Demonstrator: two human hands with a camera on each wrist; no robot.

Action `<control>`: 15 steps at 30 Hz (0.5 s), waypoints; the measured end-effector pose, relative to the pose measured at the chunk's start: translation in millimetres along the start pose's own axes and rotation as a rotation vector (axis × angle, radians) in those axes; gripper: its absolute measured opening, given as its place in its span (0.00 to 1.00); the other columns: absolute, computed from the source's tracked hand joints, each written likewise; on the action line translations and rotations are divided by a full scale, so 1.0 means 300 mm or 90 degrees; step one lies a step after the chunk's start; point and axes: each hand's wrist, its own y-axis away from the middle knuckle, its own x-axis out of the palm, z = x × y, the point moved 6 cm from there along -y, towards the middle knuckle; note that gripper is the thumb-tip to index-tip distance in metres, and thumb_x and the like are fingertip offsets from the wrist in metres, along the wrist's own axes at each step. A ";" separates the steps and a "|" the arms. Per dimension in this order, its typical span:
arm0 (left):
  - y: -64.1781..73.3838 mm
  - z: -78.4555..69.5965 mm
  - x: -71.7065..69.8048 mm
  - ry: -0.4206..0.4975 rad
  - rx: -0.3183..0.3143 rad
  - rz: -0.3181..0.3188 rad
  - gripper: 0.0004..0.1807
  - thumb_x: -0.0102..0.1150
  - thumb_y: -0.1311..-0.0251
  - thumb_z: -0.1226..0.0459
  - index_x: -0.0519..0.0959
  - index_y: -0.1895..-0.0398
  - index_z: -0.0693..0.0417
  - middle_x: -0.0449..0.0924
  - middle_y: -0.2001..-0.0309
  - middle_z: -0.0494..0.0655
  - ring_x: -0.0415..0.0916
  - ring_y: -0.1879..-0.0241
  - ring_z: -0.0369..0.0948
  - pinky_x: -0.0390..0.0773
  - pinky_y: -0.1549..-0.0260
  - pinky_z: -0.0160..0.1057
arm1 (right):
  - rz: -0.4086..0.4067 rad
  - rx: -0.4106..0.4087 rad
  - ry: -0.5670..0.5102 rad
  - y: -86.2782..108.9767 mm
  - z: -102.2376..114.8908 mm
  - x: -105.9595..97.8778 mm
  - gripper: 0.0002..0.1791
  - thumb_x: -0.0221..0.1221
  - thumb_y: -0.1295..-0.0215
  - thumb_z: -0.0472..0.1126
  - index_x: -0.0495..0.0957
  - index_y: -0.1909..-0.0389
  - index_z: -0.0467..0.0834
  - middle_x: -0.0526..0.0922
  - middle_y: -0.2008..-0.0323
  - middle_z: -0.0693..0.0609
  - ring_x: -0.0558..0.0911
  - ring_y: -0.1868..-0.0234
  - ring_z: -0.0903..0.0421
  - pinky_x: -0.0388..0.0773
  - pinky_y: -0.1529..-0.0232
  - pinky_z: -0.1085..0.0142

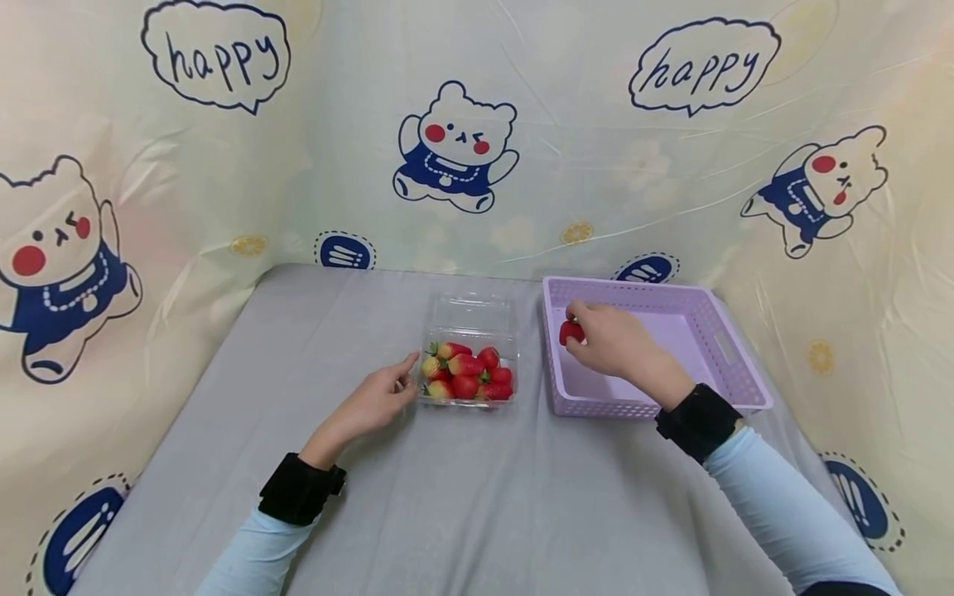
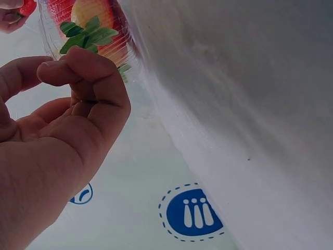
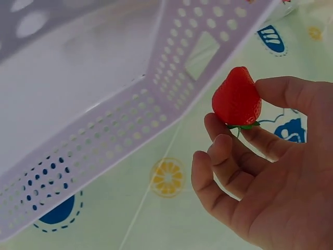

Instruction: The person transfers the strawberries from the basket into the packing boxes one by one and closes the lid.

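My right hand (image 1: 614, 341) pinches a red strawberry (image 3: 237, 99) between thumb and fingers, its green leaves toward the palm. That hand is over the left part of a lilac plastic basket (image 1: 686, 327) with perforated walls. To the basket's left stands a clear plastic clamshell box (image 1: 471, 313), its lid folded back. Several strawberries (image 1: 465, 365) fill it, some red, some pale near the leaves. At the box's left side is my left hand (image 1: 375, 403), fingers loosely bent and holding nothing, fingertips right by the clear wall in the left wrist view.
Grey cloth (image 1: 477, 497) covers the table, with some creases. Behind and beside it hangs a pale curtain (image 1: 566, 165) printed with bears and "happy" bubbles. A black band (image 1: 699, 420) wraps the right wrist, and another band (image 1: 300, 488) the left.
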 end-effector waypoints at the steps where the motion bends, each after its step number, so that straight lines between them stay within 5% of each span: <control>1: 0.001 0.000 0.000 0.000 -0.001 0.000 0.34 0.51 0.24 0.68 0.57 0.19 0.69 0.73 0.66 0.50 0.62 0.78 0.41 0.64 0.78 0.35 | 0.001 -0.001 -0.002 0.002 0.010 -0.001 0.22 0.63 0.29 0.44 0.76 0.39 0.37 0.83 0.56 0.43 0.80 0.62 0.47 0.83 0.57 0.54; 15: 0.002 -0.009 0.000 -0.014 0.008 -0.005 0.34 0.49 0.26 0.69 0.56 0.20 0.71 0.74 0.66 0.50 0.63 0.77 0.39 0.64 0.77 0.35 | 0.015 -0.067 -0.035 -0.006 0.158 0.053 0.21 0.64 0.29 0.43 0.78 0.39 0.39 0.82 0.62 0.47 0.78 0.67 0.52 0.79 0.66 0.61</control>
